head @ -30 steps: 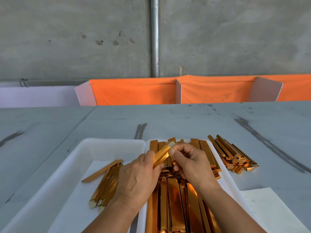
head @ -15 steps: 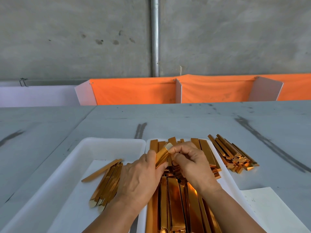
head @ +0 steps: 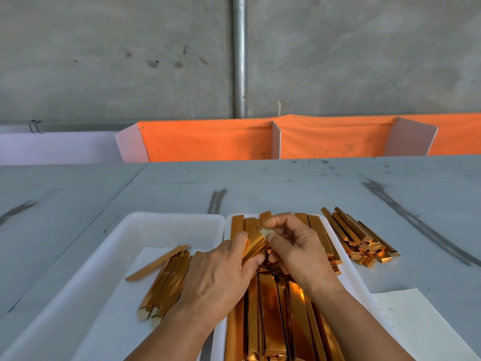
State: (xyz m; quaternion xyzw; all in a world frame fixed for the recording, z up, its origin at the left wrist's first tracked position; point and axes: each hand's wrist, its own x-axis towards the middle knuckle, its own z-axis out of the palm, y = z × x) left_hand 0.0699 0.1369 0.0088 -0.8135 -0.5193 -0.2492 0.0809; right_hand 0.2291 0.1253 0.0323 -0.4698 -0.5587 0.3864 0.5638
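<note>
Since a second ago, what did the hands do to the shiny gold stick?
The fingers of the right hand curled closer over the far end of the gold stick, where a pale flap shows, and the stick tipped down a little. The left hand kept pinching it too; nothing was let go. The stack in the left tray, the heap in the right tray and the pile on the table stayed put.

2 bare forearms are shown from the bottom edge up to the wrists, ended by a left hand (head: pixel 221 277) and a right hand (head: pixel 299 254) on which creased knuckles and faint tendon lines can be made out.
</note>
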